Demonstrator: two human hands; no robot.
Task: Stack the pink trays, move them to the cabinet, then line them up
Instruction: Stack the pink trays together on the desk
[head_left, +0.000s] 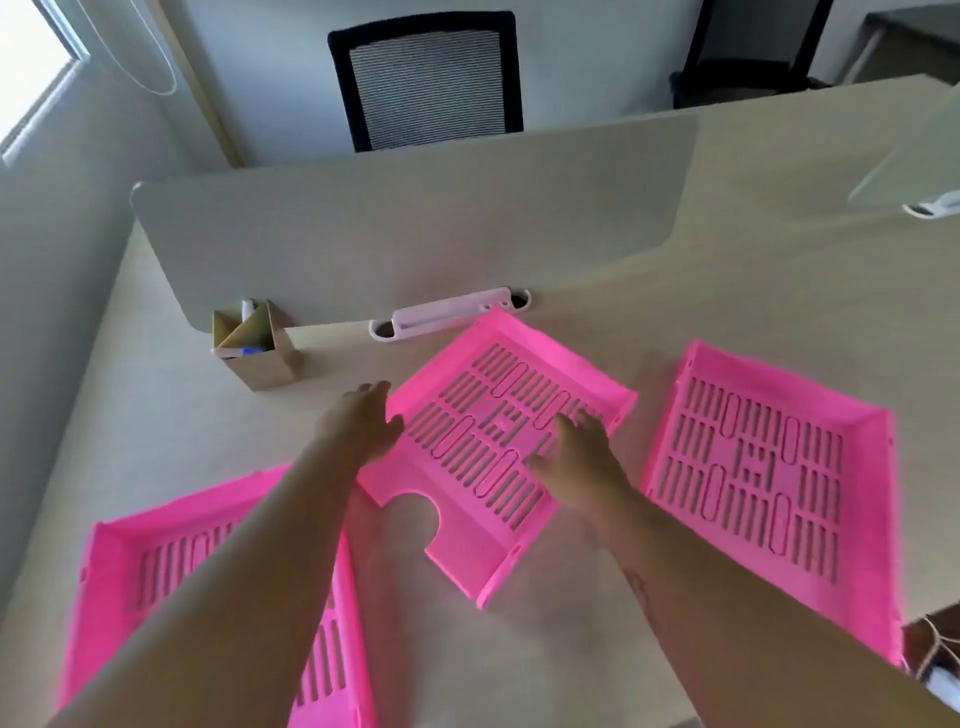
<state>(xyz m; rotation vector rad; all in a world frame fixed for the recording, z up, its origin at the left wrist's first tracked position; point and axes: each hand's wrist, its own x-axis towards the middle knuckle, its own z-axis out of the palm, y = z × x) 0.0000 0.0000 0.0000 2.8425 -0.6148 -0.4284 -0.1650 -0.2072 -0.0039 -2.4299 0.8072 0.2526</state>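
Note:
Three pink slotted trays lie flat and apart on the beige desk (519, 654). The middle tray (467, 545) sits turned at an angle, its cut-out edge toward me. My left hand (358, 426) hovers at that tray's left rim, fingers spread, holding nothing. Over the same tray's right side is my right hand (576, 462), its fingers apart above the slotted floor. A second tray (769, 478) rests at the right. The third tray (156, 561) lies at the lower left, partly hidden under my left forearm.
A low divider panel (405, 228) runs along the desk's far edge, with a white clip (447, 314) at its base. A cardboard pen holder (254, 345) stands at the back left. A black mesh chair (431, 78) is behind the divider. Some brown item (930, 649) shows at the right edge.

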